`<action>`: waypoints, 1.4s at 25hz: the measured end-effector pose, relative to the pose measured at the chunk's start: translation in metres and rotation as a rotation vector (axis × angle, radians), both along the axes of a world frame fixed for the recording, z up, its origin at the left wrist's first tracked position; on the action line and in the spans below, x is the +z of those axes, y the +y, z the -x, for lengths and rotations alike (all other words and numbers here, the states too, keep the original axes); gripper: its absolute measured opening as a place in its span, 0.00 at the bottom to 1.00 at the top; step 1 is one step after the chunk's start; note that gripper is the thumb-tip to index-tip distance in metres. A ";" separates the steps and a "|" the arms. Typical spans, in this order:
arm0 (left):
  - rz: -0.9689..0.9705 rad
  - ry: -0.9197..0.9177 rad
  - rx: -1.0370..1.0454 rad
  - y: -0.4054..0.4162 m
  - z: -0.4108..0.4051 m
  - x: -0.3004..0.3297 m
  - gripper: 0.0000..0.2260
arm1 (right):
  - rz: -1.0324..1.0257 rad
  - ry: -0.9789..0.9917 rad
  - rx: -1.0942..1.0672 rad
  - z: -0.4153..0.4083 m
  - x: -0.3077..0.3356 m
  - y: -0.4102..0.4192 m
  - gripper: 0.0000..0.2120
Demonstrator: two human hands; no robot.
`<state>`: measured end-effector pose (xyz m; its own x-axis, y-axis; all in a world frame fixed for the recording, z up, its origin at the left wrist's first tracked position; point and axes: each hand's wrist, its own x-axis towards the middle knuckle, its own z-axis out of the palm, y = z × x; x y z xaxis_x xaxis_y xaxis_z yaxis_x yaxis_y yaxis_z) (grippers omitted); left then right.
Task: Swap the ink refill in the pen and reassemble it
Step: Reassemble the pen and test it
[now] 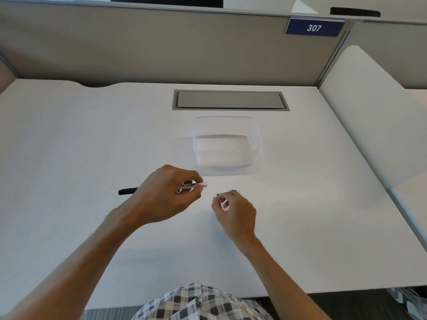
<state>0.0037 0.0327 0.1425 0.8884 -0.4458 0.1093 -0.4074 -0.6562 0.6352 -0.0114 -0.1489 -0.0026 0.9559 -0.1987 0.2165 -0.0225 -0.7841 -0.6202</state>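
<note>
While the left hand (166,195) curls its fingers and thumb around a whiteboard pen (188,185), the pen lies level just above the white desk (69,146), its black end (128,191) jutting left and its pale end pointing right. The right hand (234,210), close beside that pale end but apart from it, pinches a small whitish piece (224,203) in its curled fingers; what the piece is cannot be told. Beyond the hands stands a clear plastic container (255,137).

Office cubicle: partition (161,47), 307 plate (314,27)
</note>
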 end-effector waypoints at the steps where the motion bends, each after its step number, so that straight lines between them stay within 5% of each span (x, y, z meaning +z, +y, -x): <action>1: 0.006 0.001 -0.002 -0.001 0.000 0.000 0.11 | -0.119 0.012 0.037 0.000 0.012 0.000 0.05; 6: 0.017 -0.015 -0.013 -0.012 -0.001 -0.005 0.12 | -0.821 0.089 0.211 0.006 0.078 -0.001 0.12; 18: -0.104 -0.020 0.095 -0.023 0.004 -0.008 0.07 | -0.782 0.204 0.320 -0.004 0.110 -0.063 0.08; 22: -0.130 0.024 0.073 -0.021 0.007 -0.008 0.06 | -0.462 0.103 0.390 0.000 0.104 -0.070 0.04; 27: -0.156 0.003 0.052 -0.027 0.008 -0.005 0.05 | 0.181 -0.370 0.608 0.002 0.093 -0.061 0.08; 35: -0.176 0.041 0.014 -0.023 0.002 -0.001 0.05 | 0.341 -0.447 0.574 0.002 0.092 -0.060 0.08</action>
